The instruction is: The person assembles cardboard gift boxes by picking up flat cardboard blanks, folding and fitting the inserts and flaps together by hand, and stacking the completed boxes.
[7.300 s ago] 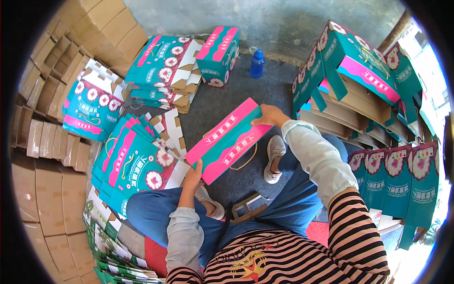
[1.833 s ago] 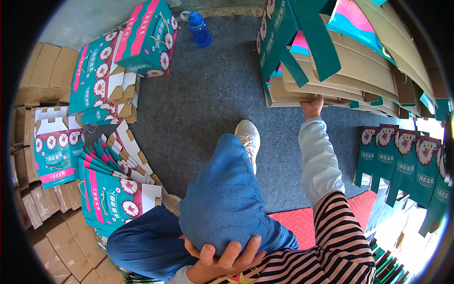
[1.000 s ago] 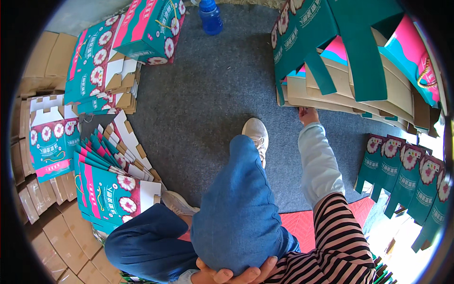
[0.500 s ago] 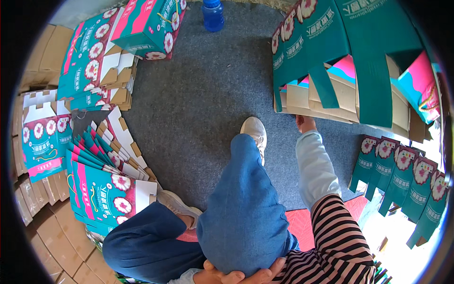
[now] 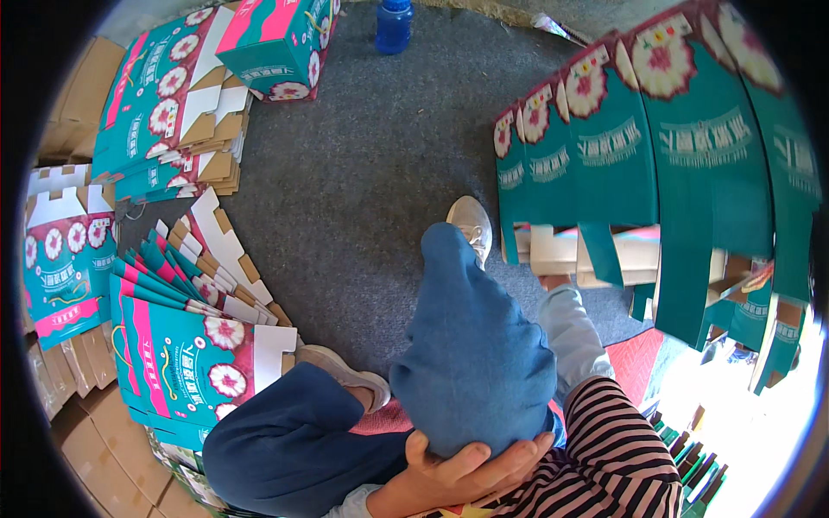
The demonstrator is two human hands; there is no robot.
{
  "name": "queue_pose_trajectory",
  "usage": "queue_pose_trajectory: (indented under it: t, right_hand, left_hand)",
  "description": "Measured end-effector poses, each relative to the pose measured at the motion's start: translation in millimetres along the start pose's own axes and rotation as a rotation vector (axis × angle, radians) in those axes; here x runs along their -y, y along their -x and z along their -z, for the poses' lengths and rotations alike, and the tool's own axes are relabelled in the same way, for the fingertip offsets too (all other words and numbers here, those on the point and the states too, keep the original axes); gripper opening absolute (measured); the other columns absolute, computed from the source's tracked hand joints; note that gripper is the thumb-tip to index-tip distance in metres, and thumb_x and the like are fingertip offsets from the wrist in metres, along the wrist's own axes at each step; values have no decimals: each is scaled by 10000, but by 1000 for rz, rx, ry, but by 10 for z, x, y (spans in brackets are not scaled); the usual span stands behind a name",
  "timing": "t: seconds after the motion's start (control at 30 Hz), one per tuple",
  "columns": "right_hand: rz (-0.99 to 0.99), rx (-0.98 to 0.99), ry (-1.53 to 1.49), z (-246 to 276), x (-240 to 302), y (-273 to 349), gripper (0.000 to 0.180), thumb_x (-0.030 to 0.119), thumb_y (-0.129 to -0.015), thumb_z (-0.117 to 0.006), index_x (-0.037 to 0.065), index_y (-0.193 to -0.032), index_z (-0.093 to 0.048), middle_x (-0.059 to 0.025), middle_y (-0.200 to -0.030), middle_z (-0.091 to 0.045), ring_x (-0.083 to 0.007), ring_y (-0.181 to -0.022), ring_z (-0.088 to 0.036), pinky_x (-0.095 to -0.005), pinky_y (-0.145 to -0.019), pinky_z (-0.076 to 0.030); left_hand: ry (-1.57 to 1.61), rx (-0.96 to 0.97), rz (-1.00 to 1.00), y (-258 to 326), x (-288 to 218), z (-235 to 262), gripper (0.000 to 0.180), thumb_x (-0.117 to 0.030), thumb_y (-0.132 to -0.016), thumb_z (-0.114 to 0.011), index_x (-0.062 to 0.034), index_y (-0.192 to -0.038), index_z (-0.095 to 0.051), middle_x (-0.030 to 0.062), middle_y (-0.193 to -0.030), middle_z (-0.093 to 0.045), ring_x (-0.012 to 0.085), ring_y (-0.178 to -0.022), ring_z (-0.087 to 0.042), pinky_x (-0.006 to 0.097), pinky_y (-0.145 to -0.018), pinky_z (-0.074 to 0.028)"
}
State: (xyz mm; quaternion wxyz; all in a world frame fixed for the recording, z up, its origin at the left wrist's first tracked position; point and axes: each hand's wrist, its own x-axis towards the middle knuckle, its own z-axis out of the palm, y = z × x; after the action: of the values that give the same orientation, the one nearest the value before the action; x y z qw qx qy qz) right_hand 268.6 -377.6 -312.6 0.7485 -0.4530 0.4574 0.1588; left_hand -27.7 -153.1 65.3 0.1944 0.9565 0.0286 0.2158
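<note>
Seated person lifting a flat teal carton from a stack with the right hand (image 5: pixel 553 281).

The right hand grips the lower edge of a raised flat carton (image 5: pixel 656 138), teal with flower prints, held up over the stack of cartons (image 5: pixel 596 255) at the person's right; its fingers are mostly hidden behind the cardboard. The left hand (image 5: pixel 471 470) rests cupped on the raised knee, holding nothing. Likely step: picking up one flat. The next move probably calls for bringing it over the lap for both hands. More flats (image 5: pixel 186 345) fan out on the grey floor (image 5: pixel 363 164) at left, near a blue bottle (image 5: pixel 394 22).
</note>
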Motion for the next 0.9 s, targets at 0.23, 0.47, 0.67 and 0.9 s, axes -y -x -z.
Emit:
queue_pose_trajectory:
  t: [0.23,0.47,0.67,0.9]
  right_hand:
    - [-81,15,-1,805,-430,912,334,332,-872,-523,163,-1160,-510,-50,-1050,-596,-204,-946,-583,-343,-772,-495]
    - [-178,76,123,1326,-687,1862,352,332,-874,-521,150,-1174,-499,-59,-1065,-589,-211,-964,-574,-344,-793,-485]
    - [-299,208,342,1508,-732,2764,368,332,-875,-518,138,-1186,-489,-68,-1079,-582,-216,-980,-567,-345,-810,-476]
    - [-324,415,645,1481,-379,3430,386,332,-876,-516,124,-1200,-478,-77,-1094,-575,-223,-998,-558,-346,-831,-466]
  left_hand:
    - [73,52,-12,203,141,110,394,-508,-833,-427,-367,-1185,-531,-81,-1372,-316,202,-1305,-170,532,-1038,-74]
    - [90,110,-7,339,253,185,467,-535,-749,-545,-331,-1169,-549,-27,-1330,-330,255,-1282,-169,574,-1013,-91]
    - [81,99,-63,311,272,186,504,-509,-689,-632,-292,-1141,-578,49,-1270,-371,314,-1233,-214,601,-984,-127]
    - [69,77,-58,232,229,192,543,-474,-690,-646,-264,-1181,-546,76,-1295,-380,345,-1226,-258,598,-965,-180]
